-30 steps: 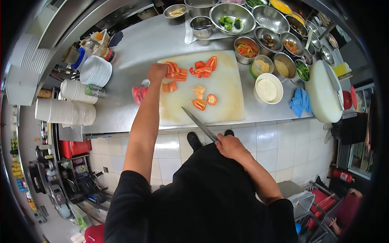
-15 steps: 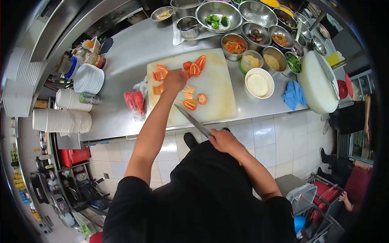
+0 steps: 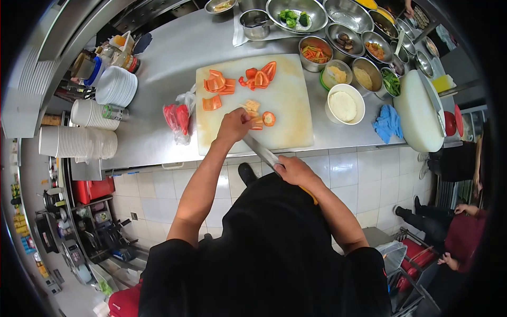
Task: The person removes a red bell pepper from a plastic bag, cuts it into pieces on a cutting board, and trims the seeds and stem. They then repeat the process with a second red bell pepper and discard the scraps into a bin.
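Observation:
A pale cutting board (image 3: 288, 113) lies on the steel counter (image 3: 174, 58), with cut red pepper pieces (image 3: 217, 84) at its far left and more pepper pieces (image 3: 260, 78) at its far middle. My left hand (image 3: 234, 126) rests on the board over a pepper piece near the front, beside a pepper end (image 3: 269, 118) and pale core scraps (image 3: 252, 106). My right hand (image 3: 293, 172) grips a knife (image 3: 262, 151) whose blade runs up under my left hand.
A plastic bag of red peppers (image 3: 177, 119) lies left of the board. Stacked white plates (image 3: 116, 87) and bowls (image 3: 79, 142) stand further left. Several steel bowls of ingredients (image 3: 364, 76), a white bowl (image 3: 344, 104) and a blue cloth (image 3: 388, 122) sit to the right. Another person (image 3: 454, 222) sits at lower right.
My left hand came back from the pepper pile at the board's far left to the pepper piece near the front. The knife moved in close under that hand.

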`<state>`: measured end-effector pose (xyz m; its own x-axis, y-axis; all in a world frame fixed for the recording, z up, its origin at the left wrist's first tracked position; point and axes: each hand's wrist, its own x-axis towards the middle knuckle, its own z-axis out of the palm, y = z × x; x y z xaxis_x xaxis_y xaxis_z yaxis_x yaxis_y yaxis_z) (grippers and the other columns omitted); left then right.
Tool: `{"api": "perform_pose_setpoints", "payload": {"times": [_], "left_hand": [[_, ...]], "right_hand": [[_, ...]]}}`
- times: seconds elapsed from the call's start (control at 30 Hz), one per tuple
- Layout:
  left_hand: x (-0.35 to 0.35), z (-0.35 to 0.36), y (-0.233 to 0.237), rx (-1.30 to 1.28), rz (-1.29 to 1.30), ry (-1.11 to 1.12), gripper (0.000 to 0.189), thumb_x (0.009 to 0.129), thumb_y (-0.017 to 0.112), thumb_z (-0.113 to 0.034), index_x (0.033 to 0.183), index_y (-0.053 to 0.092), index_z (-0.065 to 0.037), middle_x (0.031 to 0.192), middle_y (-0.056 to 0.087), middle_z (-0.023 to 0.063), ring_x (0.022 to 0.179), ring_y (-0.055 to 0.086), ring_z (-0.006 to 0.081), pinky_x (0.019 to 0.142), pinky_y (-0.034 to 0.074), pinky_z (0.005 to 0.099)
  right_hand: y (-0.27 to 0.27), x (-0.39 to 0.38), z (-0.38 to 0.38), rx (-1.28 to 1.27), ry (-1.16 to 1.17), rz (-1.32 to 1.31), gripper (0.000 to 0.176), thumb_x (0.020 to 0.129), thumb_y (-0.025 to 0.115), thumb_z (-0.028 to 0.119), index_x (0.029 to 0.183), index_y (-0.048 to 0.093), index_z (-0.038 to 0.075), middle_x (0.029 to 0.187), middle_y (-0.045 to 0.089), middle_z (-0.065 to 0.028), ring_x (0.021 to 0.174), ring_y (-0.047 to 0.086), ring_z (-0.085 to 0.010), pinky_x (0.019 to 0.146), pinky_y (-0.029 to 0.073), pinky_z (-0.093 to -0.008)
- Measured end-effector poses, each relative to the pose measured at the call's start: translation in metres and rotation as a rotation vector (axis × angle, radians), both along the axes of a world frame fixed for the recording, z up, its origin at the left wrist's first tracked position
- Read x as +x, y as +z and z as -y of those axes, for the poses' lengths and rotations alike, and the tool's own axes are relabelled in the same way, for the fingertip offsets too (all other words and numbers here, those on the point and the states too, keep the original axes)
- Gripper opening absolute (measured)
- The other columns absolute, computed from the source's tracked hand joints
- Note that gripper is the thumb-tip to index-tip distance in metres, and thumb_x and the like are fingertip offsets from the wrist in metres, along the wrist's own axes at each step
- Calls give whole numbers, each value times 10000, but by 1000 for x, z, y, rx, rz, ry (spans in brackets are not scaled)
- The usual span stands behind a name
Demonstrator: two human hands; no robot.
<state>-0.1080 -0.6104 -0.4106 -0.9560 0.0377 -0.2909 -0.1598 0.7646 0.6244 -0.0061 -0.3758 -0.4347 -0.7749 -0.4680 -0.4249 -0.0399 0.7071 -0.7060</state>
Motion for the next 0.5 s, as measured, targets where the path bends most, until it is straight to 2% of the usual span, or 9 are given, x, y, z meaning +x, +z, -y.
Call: {"api": "perform_pose_setpoints", "payload": {"times": [0.07, 0.13, 0.2, 0.27, 0.37, 0.5], "left_hand": [[3, 5, 7, 147, -124, 54, 130, 785, 726, -109, 895, 703, -44, 835, 708, 120, 775, 688, 230, 722, 544, 328], [-2, 23, 9, 146, -145, 32, 131, 796, 708, -82, 919, 714, -39, 839, 711, 126, 774, 690, 220, 714, 545, 329], [-5, 37, 8, 141, -164, 34, 142, 807, 691, -55, 943, 726, -34, 842, 713, 132, 772, 693, 210, 705, 547, 329], [-10, 46, 9, 95, -207, -66, 188, 822, 666, -25, 998, 734, -28, 858, 708, 135, 775, 693, 210, 708, 547, 330], [-13, 47, 6, 125, -172, -39, 183, 829, 660, -16, 992, 741, -32, 905, 688, 131, 780, 685, 231, 719, 545, 334], [-12, 45, 5, 84, -215, -123, 175, 835, 659, -7, 978, 751, -51, 933, 671, 127, 799, 667, 247, 735, 537, 336]], "right_hand": [[2, 1, -6, -16, -4, 48, 284, 949, 538, 302, 960, 580, 22, 853, 645, -267, 853, 623, -454, 766, 475, -560], [4, 8, -17, -10, 14, -91, 283, 949, 543, 309, 948, 576, 28, 835, 645, -260, 833, 621, -456, 742, 477, -560], [20, 15, -29, 66, -20, -93, 269, 948, 547, 297, 939, 574, 30, 807, 644, -253, 806, 624, -453, 721, 480, -558], [37, 19, -36, 141, -42, -102, 255, 947, 552, 285, 931, 571, 32, 780, 644, -246, 779, 628, -450, 700, 483, -555], [52, 23, -42, 189, -65, -328, 172, 936, 569, 204, 896, 563, 37, 645, 623, -203, 648, 627, -431, 602, 493, -536], [61, 7, -36, 174, -19, -401, 176, 931, 585, 203, 884, 562, 34, 650, 625, -196, 627, 619, -427, 572, 477, -538]]}}
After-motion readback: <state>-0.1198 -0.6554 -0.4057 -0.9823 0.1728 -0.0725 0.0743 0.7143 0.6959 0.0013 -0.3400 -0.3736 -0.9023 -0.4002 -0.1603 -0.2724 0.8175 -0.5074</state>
